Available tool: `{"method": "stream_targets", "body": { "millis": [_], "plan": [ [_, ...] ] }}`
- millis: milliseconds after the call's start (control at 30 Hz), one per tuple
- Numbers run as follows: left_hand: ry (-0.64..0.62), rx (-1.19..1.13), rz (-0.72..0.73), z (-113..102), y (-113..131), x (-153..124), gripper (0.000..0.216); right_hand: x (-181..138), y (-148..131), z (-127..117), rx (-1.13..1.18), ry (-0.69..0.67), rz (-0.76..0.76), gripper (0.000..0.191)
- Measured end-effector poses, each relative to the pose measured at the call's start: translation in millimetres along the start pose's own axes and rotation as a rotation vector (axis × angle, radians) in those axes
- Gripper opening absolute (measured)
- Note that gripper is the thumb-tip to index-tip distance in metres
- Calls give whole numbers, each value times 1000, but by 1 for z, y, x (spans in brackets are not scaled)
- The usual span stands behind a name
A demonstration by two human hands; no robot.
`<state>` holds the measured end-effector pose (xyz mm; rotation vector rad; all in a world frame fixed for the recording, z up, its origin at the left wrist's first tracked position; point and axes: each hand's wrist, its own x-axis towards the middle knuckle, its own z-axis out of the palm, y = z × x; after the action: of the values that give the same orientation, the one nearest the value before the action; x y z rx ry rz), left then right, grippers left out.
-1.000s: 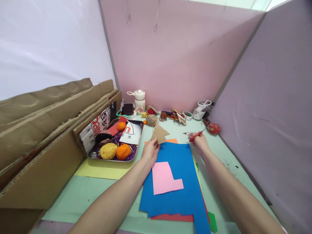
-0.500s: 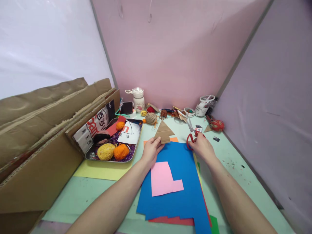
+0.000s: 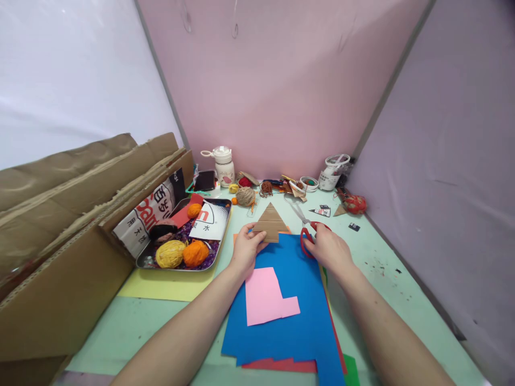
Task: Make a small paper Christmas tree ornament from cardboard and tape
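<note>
My left hand (image 3: 248, 247) pinches the lower left corner of a brown cardboard piece (image 3: 271, 224), cut with a pointed top and a short stem at the bottom. In my right hand (image 3: 328, 246) are red-handled scissors (image 3: 306, 230), their blades spread and pointing away toward the back, apart from the cardboard. Beneath both hands lies a blue sheet (image 3: 289, 332) with a notched lower edge. A pink paper piece (image 3: 263, 297) rests on it, and an orange sheet shows a little behind the cardboard.
At left, a metal tray (image 3: 219, 252) holds yarn balls and paper scraps beside stacked cardboard (image 3: 60, 257). A white bottle (image 3: 224, 167), yarn balls (image 3: 245, 197), a roll of tape (image 3: 309, 184) and a clear jar (image 3: 332, 174) line the back. Small scraps (image 3: 354, 227) lie at right.
The scissors have swung away from the cardboard piece and moved nearer to me, their blades now lying further left. The cardboard has turned so its point faces straight back.
</note>
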<state>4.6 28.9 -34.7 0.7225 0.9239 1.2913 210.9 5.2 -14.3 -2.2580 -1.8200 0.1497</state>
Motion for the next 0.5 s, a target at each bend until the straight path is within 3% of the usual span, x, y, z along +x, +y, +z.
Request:
{"method": "stream_targets", "body": {
  "millis": [167,300,433,500],
  "plan": [
    [8,35,24,1,1,0,46,1,1,2,-60,-5,34,45],
    [29,27,51,0,2,2,45,1,3,2,-125,5,-1,33],
    [88,28,23,-2,1,5,40,-3,-2,-3,-130,126,-110,27],
    [94,16,4,-3,0,5,38,-10,-10,-5,-29,142,-246,28]
  ]
}}
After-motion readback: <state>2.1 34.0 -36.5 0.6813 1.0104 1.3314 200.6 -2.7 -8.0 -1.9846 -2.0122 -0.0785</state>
